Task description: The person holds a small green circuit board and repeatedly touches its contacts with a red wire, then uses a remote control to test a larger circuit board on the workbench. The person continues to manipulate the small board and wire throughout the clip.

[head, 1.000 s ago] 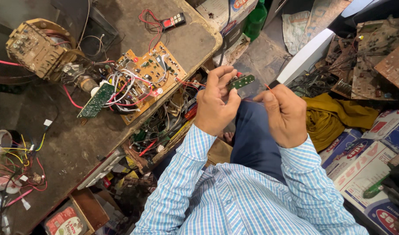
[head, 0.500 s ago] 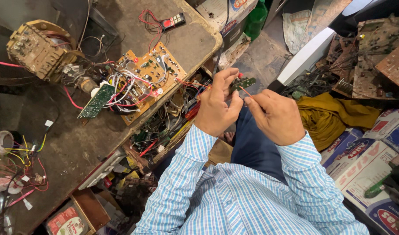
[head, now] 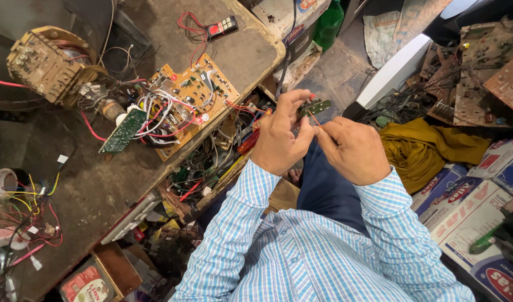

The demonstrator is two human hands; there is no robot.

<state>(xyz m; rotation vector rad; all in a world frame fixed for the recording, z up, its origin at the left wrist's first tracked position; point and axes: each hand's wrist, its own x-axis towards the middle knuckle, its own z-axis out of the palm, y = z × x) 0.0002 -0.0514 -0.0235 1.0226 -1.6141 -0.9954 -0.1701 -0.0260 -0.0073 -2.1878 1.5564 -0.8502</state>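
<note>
A worn dark desk (head: 72, 184) stands at the left in a crowded repair room, with boxes and old boards around. Above the person's lap, the left hand (head: 279, 140) pinches a small green circuit board (head: 315, 106) between thumb and fingers. The right hand (head: 351, 151) is just beside it, its grip pressed together on a thin reddish wire (head: 313, 118) which touches the board. On the desk lie an orange circuit board (head: 192, 100) with white wires and a yellow cloth (head: 418, 151) lies at the right.

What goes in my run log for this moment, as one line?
left hand: holds small green board | right hand: thin wire at board | workbench: orange circuit board
</note>
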